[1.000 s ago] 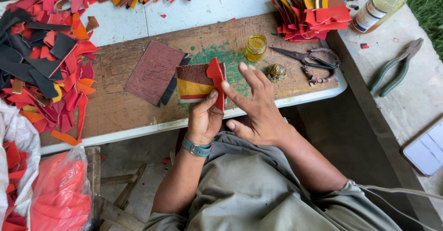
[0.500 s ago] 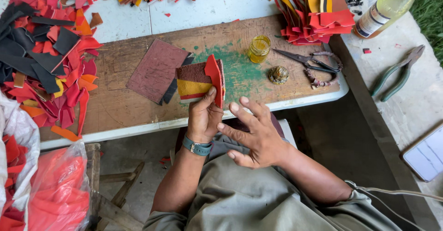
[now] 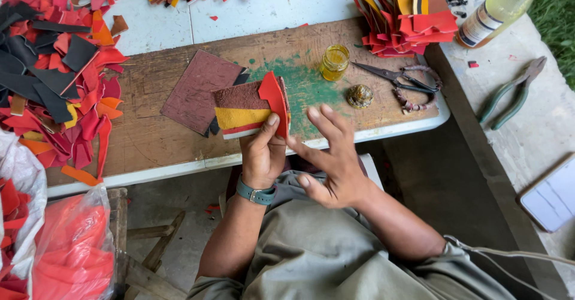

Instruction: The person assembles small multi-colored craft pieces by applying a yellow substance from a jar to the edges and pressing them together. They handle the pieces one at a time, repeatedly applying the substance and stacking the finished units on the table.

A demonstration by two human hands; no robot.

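Note:
My left hand (image 3: 263, 150) grips a stack of leather pieces (image 3: 248, 109) at its near edge, brown on top, then yellow, with a curved red piece (image 3: 274, 96) standing up at its right end under my thumb. My right hand (image 3: 332, 156) hovers just right of the stack, fingers spread and holding nothing, its fingertips close to the red piece. A dark red leather square (image 3: 194, 91) lies on the wooden board (image 3: 150, 138) just left of the stack. My left wrist wears a green watch.
A small jar of yellow liquid (image 3: 334, 62), its metal lid (image 3: 359, 96) and scissors (image 3: 398, 78) sit on the board to the right. Leather scraps pile at left (image 3: 57, 78) and top right (image 3: 407, 21). Pliers (image 3: 509, 93), a bottle (image 3: 494, 12) and plastic bags (image 3: 66, 246) surround.
My right hand has drawn back from over the stack toward me and now sits lower right. My left hand has kept the stack, with the red piece turned more upright.

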